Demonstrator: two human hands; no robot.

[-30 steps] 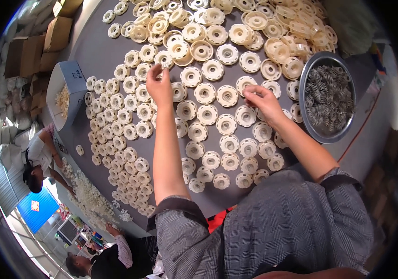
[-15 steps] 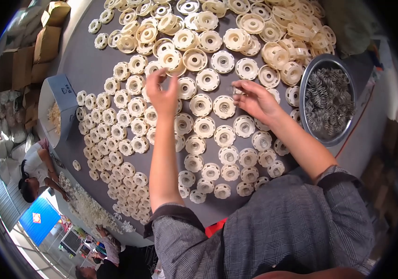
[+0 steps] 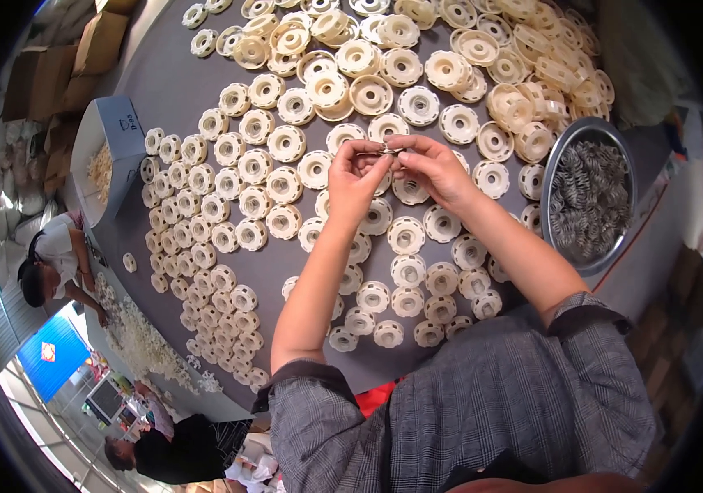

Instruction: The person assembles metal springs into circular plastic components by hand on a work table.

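Observation:
My left hand (image 3: 356, 179) and my right hand (image 3: 435, 169) meet above the middle of the table. The fingertips of both are pinched on a small metal coil spring (image 3: 390, 151), mostly covered by the fingers. Beneath and around them lie round cream plastic parts (image 3: 406, 236), ring-shaped with notched rims. Many of these have a coil spring standing in the centre, such as the part left of my hands (image 3: 283, 186). To the right of my right forearm, an oval metal basin (image 3: 545, 193) holds a heap of loose springs (image 3: 588, 193).
More cream parts are piled at the far right (image 3: 553, 62). A blue-grey box (image 3: 124, 123) stands at the table's left edge. Beyond, two people (image 3: 60, 259) (image 3: 175, 448) sit by a heap of small white pieces (image 3: 142, 337). Cardboard boxes (image 3: 101, 45) are stacked at far left.
My hands were apart, the left with spread fingers and the right holding a spring. They have come together, and both now pinch the spring. The view has shifted slightly.

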